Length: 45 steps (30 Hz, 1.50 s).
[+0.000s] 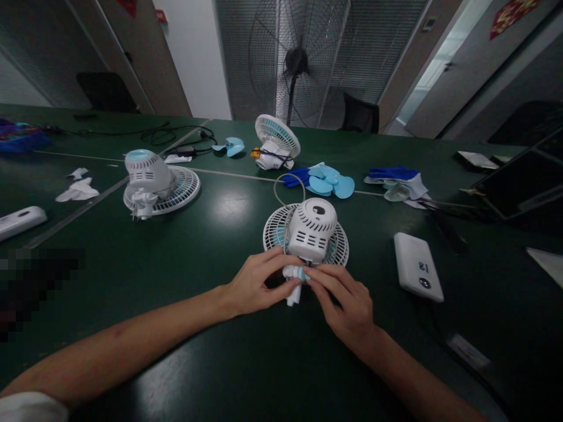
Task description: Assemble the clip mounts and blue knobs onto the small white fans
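Observation:
A small white fan lies face down on the green table, its round grille under the motor housing and a thin cable looping up behind it. At its near end is a white clip-like base with a light-blue knob. My left hand grips the white part of this base from the left, thumb and fingers closed round it. From the right, my right hand pinches the blue knob between thumb and fingertips. The fingers partly hide the joint between base and housing.
Another fan lies face down at left; a third fan stands at the back. Blue fan blades rest by blue gloves. More gloves and a white power bank are at right. Crumpled tissue lies left.

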Motion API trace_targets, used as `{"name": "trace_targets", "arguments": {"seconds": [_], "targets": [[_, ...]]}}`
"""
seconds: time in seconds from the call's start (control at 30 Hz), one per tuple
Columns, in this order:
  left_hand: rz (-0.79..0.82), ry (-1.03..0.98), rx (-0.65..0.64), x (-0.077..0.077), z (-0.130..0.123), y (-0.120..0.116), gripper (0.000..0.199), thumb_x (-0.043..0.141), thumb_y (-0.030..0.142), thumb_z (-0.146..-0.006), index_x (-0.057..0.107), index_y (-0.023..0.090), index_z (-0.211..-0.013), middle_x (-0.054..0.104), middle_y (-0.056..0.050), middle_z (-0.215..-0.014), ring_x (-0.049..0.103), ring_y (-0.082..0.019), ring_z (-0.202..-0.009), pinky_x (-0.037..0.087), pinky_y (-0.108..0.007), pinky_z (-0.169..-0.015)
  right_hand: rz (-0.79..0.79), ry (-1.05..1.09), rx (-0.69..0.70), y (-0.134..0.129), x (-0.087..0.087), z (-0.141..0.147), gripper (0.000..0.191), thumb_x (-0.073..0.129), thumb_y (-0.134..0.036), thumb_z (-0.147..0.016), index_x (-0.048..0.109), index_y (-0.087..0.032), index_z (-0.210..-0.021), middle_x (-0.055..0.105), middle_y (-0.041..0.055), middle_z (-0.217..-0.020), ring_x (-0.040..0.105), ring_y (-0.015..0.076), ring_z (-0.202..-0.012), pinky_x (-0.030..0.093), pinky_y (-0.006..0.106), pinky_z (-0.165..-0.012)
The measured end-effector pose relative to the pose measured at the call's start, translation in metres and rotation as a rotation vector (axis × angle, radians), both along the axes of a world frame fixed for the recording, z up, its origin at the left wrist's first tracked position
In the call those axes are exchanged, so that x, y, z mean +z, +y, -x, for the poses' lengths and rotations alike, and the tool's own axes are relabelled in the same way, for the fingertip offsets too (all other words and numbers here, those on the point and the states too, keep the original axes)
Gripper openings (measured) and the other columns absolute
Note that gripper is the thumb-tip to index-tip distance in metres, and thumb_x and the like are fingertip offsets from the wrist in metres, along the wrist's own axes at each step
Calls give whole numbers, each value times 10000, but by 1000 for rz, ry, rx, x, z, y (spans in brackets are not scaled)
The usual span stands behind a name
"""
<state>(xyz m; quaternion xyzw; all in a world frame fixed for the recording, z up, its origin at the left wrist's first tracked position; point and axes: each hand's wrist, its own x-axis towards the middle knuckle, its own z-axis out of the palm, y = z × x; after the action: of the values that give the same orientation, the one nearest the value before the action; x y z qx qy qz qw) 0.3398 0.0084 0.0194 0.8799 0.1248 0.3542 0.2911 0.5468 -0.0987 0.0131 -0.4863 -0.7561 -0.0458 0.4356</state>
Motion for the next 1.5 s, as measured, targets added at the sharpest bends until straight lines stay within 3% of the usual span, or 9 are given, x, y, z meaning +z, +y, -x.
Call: {"name": "trace_targets", "arguments": {"seconds": [0.13,0.27,0.37,0.53,0.73,0.83,1.07,1.2,1.5], "targets": [[-10,17,-12,-2,0,0,283,657,278,-988,634,182,-1254,618,-44,-967,598,-149,-794,501,-275,-684,55,28,-47,3,1,1,56,615,-174,-1021,670,-181,-1031,719,37,-927,706,143,-801,553,264,-674],[-13,24,-16,-2,0,0,295,666,276,-983,629,186,-1262,623,-44,-980,604,-150,-800,504,-278,-695,88,18,0,3,1,1,141,573,-162,-1033,639,-186,-911,679,20,-834,668,131,-709,500,261,-590],[5,17,-8,-1,0,0,285,652,283,-992,629,183,-1258,617,-42,-969,599,-147,-790,498,-271,-682,74,74,13,1,2,1,63,630,-140,-987,650,-178,-1033,689,35,-915,661,124,-711,522,252,-591],[15,8,-2,0,1,0,285,638,283,-999,627,181,-1264,601,-35,-945,565,-138,-753,493,-267,-665,5,-8,12,0,1,0,372,629,-70,-975,618,-192,-1325,709,81,-1126,713,158,-950,584,262,-719],[-29,28,-15,0,0,0,284,641,293,-998,624,184,-1259,626,-51,-984,602,-150,-790,516,-277,-675,66,61,-24,3,-1,-1,32,658,-164,-997,675,-180,-1018,712,37,-925,700,139,-799,554,262,-669],[-37,38,-10,-1,0,-1,287,636,307,-1002,621,195,-1266,632,-50,-984,612,-152,-798,530,-278,-678,106,69,19,3,0,0,113,608,-153,-1015,648,-187,-915,679,18,-843,673,128,-719,514,253,-587],[-4,28,1,-2,1,0,285,629,310,-1004,621,190,-1262,622,-43,-959,586,-146,-770,506,-275,-667,42,104,14,-1,-1,-1,336,622,-83,-956,628,-197,-1271,692,75,-1094,696,157,-860,597,284,-686],[-27,41,1,-2,2,0,283,635,302,-999,621,193,-1260,623,-41,-962,583,-149,-782,495,-276,-670,-1,60,13,2,0,-2,327,635,-51,-953,662,-205,-1240,699,64,-1085,712,165,-957,609,275,-754],[-40,38,-4,0,2,0,274,630,300,-998,626,188,-1248,624,-45,-978,596,-144,-784,503,-267,-667,47,76,-13,2,5,-2,144,693,-142,-938,680,-181,-1076,679,43,-1003,654,98,-685,563,238,-601]]}}
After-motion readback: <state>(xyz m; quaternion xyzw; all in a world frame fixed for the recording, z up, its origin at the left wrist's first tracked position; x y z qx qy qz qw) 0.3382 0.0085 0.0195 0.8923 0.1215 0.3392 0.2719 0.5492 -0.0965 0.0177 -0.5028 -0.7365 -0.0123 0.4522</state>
